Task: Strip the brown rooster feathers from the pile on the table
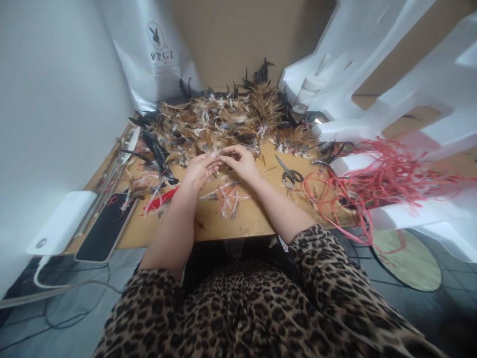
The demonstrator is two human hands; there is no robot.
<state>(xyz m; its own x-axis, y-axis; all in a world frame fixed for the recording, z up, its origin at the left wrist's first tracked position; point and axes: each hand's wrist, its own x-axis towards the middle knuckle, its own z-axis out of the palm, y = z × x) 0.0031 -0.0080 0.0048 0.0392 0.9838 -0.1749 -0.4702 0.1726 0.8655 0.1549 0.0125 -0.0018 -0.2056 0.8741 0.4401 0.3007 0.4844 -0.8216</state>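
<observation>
Meeting at the fingertips: left hand (201,171) and right hand (240,161)

The fingers of the 2 hands come together, but whether anything is pinched between them I cannot tell; curled fingers cover the spot and fine detail is soft. Just beyond them, on the far part of the table (242,226), lies a broad heap of feathers (216,119), its near edge partly hidden by the hands. Most are golden brown, with pale, fluffy bases; dark, glossy ones stick out along the far edge and at left. At right, a bunch fans upward.

Between the forearms lie red and white scraps (228,196). Right of the right hand are black-handled scissors (288,171). Farther right, red strips (395,169) tangle, blurring toward the edge. Near left lies a dark-screened phone (104,228). Far left, a printed bag (160,59) is cut off at the top.
</observation>
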